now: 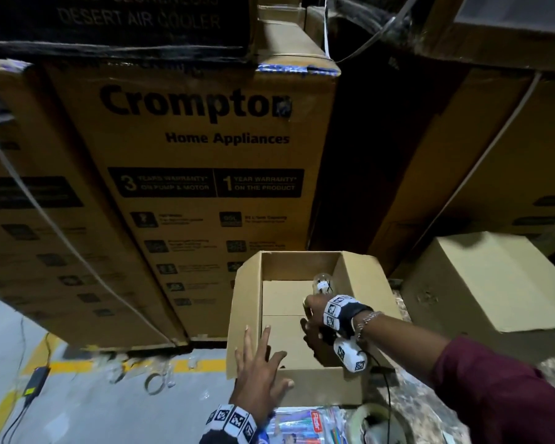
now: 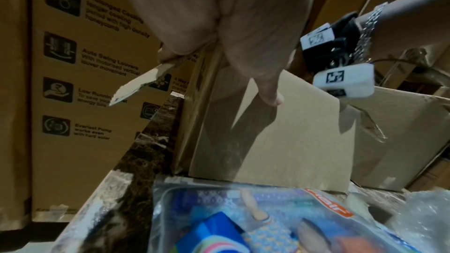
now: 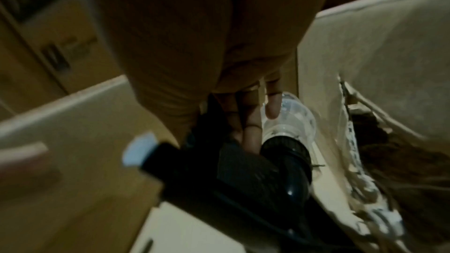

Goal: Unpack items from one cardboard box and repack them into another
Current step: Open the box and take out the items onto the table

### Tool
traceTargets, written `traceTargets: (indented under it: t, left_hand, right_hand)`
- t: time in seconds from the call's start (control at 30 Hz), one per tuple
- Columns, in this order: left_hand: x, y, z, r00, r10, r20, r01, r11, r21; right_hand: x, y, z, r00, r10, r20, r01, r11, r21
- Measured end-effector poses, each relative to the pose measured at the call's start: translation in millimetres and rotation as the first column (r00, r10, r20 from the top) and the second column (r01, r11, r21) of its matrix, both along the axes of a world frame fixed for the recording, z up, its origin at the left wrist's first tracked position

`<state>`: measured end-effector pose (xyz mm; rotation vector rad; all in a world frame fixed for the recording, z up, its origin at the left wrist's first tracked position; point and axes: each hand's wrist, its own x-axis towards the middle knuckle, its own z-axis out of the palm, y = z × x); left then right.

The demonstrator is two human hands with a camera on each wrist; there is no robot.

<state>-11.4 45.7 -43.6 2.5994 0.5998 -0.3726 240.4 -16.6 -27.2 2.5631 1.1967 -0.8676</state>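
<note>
An open brown cardboard box (image 1: 318, 386) stands on the floor in front of me. My right hand (image 1: 308, 315) reaches into it and grips a clear light bulb (image 1: 321, 282) by its black holder (image 3: 284, 151), close to the box's right wall. In the right wrist view the fingers (image 3: 272, 107) curl round the bulb (image 3: 292, 114), and a black cable trails from the holder. My left hand (image 1: 263, 350) lies with straight, spread fingers on the box's near-left corner. Seen from the left wrist, the left hand (image 2: 243, 45) touches the flap edge above the box wall (image 2: 280, 141).
A packet of colourful stationery (image 1: 305, 424) lies just before the box, beside a tape roll (image 1: 375, 421). Large Crompton cartons (image 1: 189, 155) wall off the back. A closed carton (image 1: 494, 283) sits at the right. A black adapter (image 1: 36, 379) and a tape ring (image 1: 156, 382) lie on the floor at left.
</note>
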Motion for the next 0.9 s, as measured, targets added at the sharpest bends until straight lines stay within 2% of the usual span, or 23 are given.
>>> traceTargets:
  t: [0.1, 0.17, 0.23, 0.33, 0.53, 0.6, 0.7, 0.9]
  left_hand:
    - [1, 0, -4, 0.999, -0.031, 0.016, 0.031, 0.999, -0.024]
    - [1, -1, -4, 0.999, -0.030, 0.026, 0.030, 0.999, -0.012]
    - [0, -1, -3, 0.999, -0.035, 0.040, 0.035, 0.999, -0.007]
    - [-1, 0, -3, 0.997, -0.053, 0.065, 0.053, 0.999, -0.004]
    - [0, 0, -6, 0.997, -0.044, 0.065, 0.042, 0.999, 0.031]
    - [0, 0, -6, 0.997, -0.052, 0.058, 0.050, 0.998, 0.039]
    - [-1, 0, -6, 0.996, -0.066, 0.061, 0.062, 0.996, 0.059]
    - [-1, 0, -16, 0.989, -0.071, 0.129, 0.065, 0.997, 0.050]
  right_hand:
    - [2, -2, 23, 0.994, -0.080, -0.076, 0.091, 0.983, 0.161]
    - [4, -7, 46, 0.955, -0.176, -0.239, 0.240, 0.931, 0.276]
    - [7, -16, 64, 0.878, -0.264, -0.399, 0.403, 0.857, 0.320]
    - [5, -35, 82, 0.698, -0.318, -0.642, 0.599, 0.750, 0.281]
    - [-18, -65, 93, 0.422, -0.225, -0.878, 0.684, 0.714, 0.146]
    - [-25, -76, 96, 0.365, -0.167, -0.916, 0.690, 0.710, 0.145]
    - [-35, -90, 98, 0.401, -0.144, -0.905, 0.692, 0.694, 0.197]
    - [-52, -112, 120, 0.609, -0.150, -0.779, 0.706, 0.550, 0.447]
